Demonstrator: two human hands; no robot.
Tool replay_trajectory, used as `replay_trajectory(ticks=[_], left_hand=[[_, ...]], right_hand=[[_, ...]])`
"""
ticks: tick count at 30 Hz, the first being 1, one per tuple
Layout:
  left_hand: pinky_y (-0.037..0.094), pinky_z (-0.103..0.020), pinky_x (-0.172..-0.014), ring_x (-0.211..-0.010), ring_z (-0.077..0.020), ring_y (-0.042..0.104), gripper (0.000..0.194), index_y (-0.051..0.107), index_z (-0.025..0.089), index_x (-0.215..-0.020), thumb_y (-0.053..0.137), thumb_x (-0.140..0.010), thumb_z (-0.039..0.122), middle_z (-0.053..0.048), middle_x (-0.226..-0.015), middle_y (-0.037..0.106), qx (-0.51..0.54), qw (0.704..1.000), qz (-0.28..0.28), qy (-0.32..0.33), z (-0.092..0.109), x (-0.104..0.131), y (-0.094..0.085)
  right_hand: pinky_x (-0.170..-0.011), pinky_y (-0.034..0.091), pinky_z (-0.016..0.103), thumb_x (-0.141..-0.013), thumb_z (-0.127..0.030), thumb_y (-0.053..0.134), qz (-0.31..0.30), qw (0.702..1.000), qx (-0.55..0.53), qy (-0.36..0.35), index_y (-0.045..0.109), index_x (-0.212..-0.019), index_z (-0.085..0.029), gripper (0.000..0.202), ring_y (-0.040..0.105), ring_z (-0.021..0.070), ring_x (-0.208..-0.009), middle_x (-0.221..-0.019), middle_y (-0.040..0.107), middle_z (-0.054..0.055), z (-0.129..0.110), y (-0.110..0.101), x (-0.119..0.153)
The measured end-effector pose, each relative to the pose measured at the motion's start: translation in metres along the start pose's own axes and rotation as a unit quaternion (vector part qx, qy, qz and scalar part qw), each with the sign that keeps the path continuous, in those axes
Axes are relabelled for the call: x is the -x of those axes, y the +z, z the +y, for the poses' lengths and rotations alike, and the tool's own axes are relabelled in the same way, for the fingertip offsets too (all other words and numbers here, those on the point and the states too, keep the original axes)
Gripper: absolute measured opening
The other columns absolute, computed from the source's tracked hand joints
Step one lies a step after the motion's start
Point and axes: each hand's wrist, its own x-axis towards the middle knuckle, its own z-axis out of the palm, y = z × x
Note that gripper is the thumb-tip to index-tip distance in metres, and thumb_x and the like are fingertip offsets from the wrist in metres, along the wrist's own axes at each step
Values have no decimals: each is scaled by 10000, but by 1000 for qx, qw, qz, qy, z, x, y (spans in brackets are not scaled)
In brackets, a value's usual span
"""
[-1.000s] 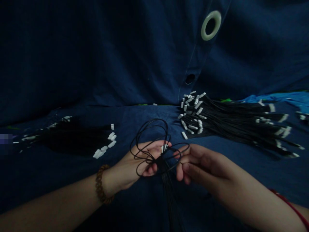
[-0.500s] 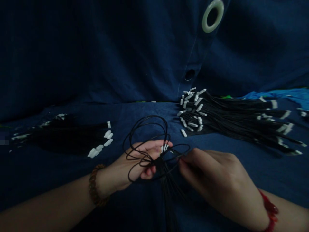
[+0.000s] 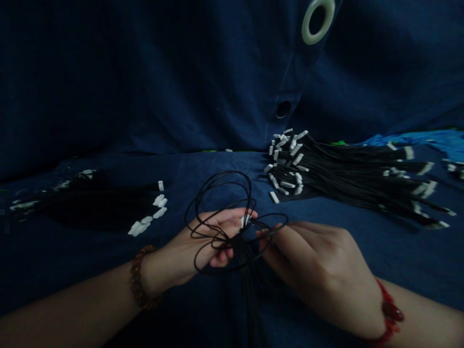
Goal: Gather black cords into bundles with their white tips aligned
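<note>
Left hand point(image 3: 203, 244) clenched on black cord bundle point(image 3: 242, 241) | right hand point(image 3: 319, 270) pinching one loop point(image 3: 270, 227) | keep your bundle grip firm, draw that loop clear rightward.

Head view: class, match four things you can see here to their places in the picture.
Things:
1. pale plastic ring
2. brown beaded bracelet
3. red cord bracelet
4. large pile of black cords with white tags

Places:
A. right wrist
B. on the cloth, far right
C. left wrist
D. top, in the blue curtain

Pairs: 1-D, 2-C, 3-A, 4-B
</note>
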Motion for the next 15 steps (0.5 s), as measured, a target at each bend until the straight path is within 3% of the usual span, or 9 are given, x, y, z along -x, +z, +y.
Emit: replay_trajectory(ticks=[9,15], left_hand=[[305,-106,-395,-443,-41,398,391,576,223,-1124,571,-775,400,37,-533,453,-62,998,16,23,-3,1,0],[330,-102,-411,-456,-32,431,407,579,233,-1128,602,-753,390,15,-609,519,-62,998,15,17,-3,0,0]], right_hand=[[-456,218,271,-852,-142,472,25,1000,9,-11,513,-623,-134,233,341,103,-413,-485,396,-26,0,2,-3],[-453,226,266,-850,-123,457,20,1000,-4,-16,522,-641,-126,219,348,102,-418,-496,411,-24,2,3,-2]])
